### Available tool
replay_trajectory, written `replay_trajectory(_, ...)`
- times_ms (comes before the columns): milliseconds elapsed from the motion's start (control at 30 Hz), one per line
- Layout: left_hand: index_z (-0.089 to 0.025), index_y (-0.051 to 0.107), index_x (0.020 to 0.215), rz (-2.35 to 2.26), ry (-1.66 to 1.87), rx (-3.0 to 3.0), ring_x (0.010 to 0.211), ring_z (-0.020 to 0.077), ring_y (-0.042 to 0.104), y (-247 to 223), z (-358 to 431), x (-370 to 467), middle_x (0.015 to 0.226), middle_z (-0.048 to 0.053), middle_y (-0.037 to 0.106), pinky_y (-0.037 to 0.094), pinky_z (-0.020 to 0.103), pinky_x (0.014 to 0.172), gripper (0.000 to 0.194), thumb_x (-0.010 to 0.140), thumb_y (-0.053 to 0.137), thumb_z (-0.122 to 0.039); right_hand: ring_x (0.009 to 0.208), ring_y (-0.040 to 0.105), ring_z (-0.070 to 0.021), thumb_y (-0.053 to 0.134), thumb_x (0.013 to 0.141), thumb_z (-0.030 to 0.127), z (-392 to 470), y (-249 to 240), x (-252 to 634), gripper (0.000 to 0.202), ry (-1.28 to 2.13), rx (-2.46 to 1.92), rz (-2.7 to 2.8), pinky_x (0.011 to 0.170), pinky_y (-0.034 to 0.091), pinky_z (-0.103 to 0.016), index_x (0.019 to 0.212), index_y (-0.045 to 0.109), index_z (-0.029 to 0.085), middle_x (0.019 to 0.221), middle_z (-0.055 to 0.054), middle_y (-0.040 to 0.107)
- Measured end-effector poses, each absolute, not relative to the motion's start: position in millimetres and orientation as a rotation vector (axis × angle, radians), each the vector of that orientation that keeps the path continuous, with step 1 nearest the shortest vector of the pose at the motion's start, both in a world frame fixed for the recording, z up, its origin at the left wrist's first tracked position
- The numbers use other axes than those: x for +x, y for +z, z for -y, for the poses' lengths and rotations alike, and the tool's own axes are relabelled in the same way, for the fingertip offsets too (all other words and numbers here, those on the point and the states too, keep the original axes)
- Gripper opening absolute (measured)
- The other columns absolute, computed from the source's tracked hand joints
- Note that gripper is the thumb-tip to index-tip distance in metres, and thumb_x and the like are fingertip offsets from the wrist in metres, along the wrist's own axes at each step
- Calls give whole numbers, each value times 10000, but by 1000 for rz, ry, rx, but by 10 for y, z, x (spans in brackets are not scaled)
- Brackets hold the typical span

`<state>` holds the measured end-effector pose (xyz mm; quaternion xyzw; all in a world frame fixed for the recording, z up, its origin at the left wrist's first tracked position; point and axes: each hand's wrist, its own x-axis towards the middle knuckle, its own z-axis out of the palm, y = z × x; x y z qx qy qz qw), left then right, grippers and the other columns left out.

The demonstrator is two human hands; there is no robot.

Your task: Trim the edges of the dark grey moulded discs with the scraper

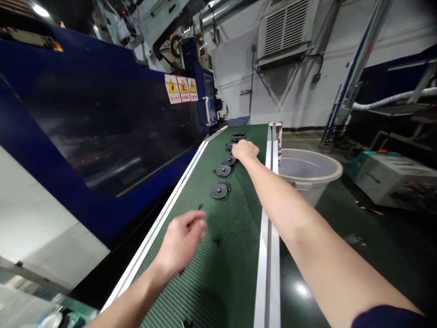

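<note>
A green conveyor belt (pixel 239 237) runs away from me with several round black plastic discs in a row, the nearest disc (pixel 219 190) at mid-belt. My right hand (pixel 245 150) is stretched far out, its fingers curled down over a disc (pixel 231 146) in the row; I cannot see whether it grips it. My left hand (pixel 182 241) hovers low over the near part of the belt, fingers loosely apart and holding nothing. Small black plastic bits (pixel 217 240) lie on the belt near it.
A large blue machine (pixel 85 114) with a dark window and warning labels borders the belt's left side. A white plastic tub (pixel 309 171) stands on the floor right of the belt's metal rail (pixel 269 218). A grey-and-teal unit (pixel 392 175) sits further right.
</note>
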<state>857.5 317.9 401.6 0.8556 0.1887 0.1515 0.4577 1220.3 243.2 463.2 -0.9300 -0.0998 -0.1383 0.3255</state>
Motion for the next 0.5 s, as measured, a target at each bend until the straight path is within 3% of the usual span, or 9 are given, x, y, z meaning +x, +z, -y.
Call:
replay_trajectory(100, -141, 700, 1243, -606, 447, 2190, 811, 217, 759, 4101, -3253, 9449, 989, 110, 801, 583, 343, 770, 327, 990, 572, -306, 1206, 658, -331, 619, 1042, 341, -2500, 4595, 12294, 303, -407, -2419, 237, 1043, 509, -504, 1160, 689, 70, 1237, -217, 701)
replay_trajectory(200, -145, 710, 1173, -711, 524, 2260, 1056, 266, 726, 4133, -3249, 10074, 1139, 128, 768, 554, 471, 975, 330, 982, 650, -408, 1198, 662, -385, 567, 1032, 271, -2549, 4541, 12296, 316, -472, -2397, 272, 1015, 500, -508, 1228, 625, 30, 1237, -293, 689)
replay_trajectory(300, -161, 720, 1093, -760, 587, 2284, 1185, 288, 669, 4184, -3213, 10490, 1200, 115, 740, 494, 547, 1071, 344, 969, 673, -477, 1161, 681, -375, 538, 1022, 243, -2600, 4487, 12246, 349, -553, -2382, 372, 1014, 493, -488, 1298, 533, 30, 1206, -294, 699)
replay_trajectory(400, -166, 721, 985, -762, 628, 2236, 1119, 268, 681, 4230, -3184, 10761, 1120, 92, 746, 512, 509, 1031, 278, 950, 707, -442, 1097, 702, -354, 522, 1022, 261, -2634, 4440, 12222, 329, -590, -2361, 476, 992, 502, -458, 1284, 519, 63, 1142, -255, 729)
replay_trajectory(500, -170, 691, 861, -687, 670, 2130, 891, 206, 674, 4257, -3155, 10741, 917, 37, 718, 547, 393, 850, 211, 926, 730, -368, 1084, 701, -365, 486, 1039, 309, -2601, 4424, 12227, 324, -592, -2318, 491, 965, 510, -470, 1270, 540, 89, 1136, -231, 736)
